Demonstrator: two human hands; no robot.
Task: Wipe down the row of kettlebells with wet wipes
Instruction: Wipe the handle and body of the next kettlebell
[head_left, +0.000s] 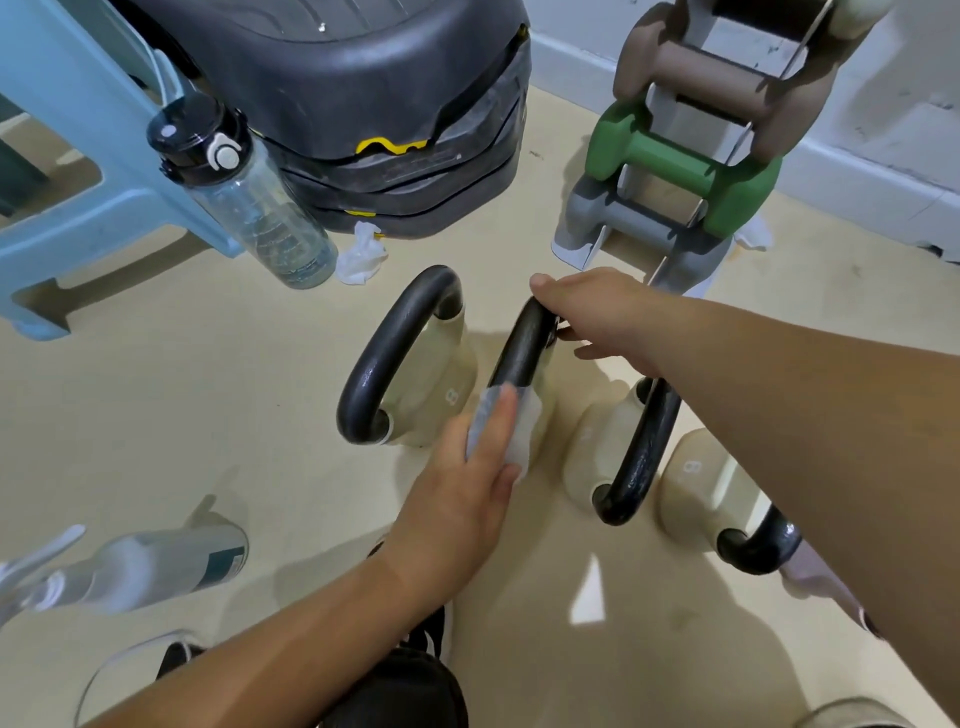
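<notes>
Four kettlebells: stand in a row on the floor, handles up, close enough together to be done from one position.
Spray bottle (156, 561): lies on its side at lower left, well apart from the row.
Water bottle (260, 208): leans against the blue stool (78, 156), out of the way.
Crumpled wipe (361, 254): lies beside the water bottle; it looks like a discard.
First kettlebell (395, 353): leftmost, untouched by either hand.
Left hand (462, 483): fingers straight, pressing the wet wipe (519, 447) flat against the near leg of the handle; thumb hidden.
Second kettlebell (522, 348): the unit in hand; the wipe sits low on its handle, just above the pale body.
Right hand (597, 312): fingers curled over the top of the same handle, probably steadying it against the rubbing.
Third kettlebell (644, 452): partly under the right forearm.
Fourth kettlebell (701, 483): rightmost.
Dumbbell rack (675, 171): behind the row, by the wall.
</notes>
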